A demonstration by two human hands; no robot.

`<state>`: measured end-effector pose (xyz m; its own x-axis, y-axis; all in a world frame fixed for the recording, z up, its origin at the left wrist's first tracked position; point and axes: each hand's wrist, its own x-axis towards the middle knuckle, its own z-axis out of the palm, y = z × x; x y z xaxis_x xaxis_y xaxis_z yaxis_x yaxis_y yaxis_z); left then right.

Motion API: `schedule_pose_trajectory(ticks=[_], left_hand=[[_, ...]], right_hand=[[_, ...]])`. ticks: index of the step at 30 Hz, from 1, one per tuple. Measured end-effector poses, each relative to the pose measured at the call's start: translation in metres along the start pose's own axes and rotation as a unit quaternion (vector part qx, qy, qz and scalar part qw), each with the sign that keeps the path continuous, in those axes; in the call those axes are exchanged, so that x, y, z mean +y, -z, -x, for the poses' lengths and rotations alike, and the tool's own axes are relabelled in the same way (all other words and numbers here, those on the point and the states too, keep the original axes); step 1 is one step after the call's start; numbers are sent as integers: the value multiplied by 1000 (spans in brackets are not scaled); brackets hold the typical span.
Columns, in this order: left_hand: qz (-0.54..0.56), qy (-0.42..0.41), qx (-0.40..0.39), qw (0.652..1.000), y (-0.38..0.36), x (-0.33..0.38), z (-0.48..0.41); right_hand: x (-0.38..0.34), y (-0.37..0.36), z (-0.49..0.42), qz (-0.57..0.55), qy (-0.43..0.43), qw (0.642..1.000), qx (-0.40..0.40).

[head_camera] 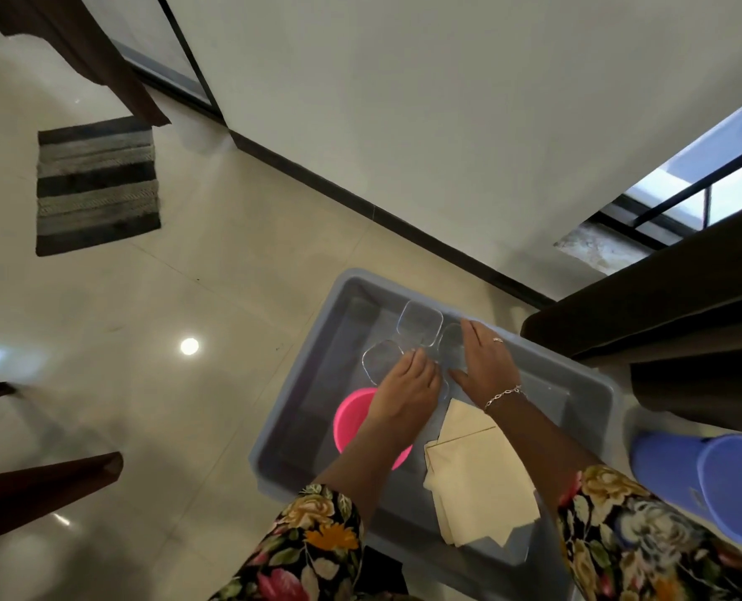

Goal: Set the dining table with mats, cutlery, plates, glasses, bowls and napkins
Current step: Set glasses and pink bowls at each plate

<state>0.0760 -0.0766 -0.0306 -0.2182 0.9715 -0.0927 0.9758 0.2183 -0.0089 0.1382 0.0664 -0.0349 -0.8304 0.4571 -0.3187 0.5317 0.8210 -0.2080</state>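
Blue tumbler (733, 483) beside grey tub (313, 375), pink bowl (349, 418), beige napkins (477, 479) under forearms, clear squarish glasses (419, 323), left hand (408, 383) gripping one, right hand (486, 362) flat on another

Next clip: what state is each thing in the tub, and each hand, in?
Tub: open, no lid.
Glass bowls: upright, empty, clustered at far end.
Pink bowl: upright, partly under left forearm.
Napkins: folded, loosely stacked.
Left hand: fingertips on one glass bowl, grip unclear.
Right hand: fingers straight, resting over another glass bowl.
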Motion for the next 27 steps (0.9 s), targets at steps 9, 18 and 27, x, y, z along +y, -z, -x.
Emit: schedule_pose_trajectory(ticks=[9, 18, 27], left_hand=[[91, 17, 67, 993, 13, 24, -2], [359, 271, 161, 878, 98, 70, 63], [403, 445, 405, 689, 209, 163, 183]], right_hand=[[23, 27, 33, -118, -78, 989, 32], [37, 98, 130, -239, -31, 952, 189], [-27, 164, 223, -476, 258, 811, 223]])
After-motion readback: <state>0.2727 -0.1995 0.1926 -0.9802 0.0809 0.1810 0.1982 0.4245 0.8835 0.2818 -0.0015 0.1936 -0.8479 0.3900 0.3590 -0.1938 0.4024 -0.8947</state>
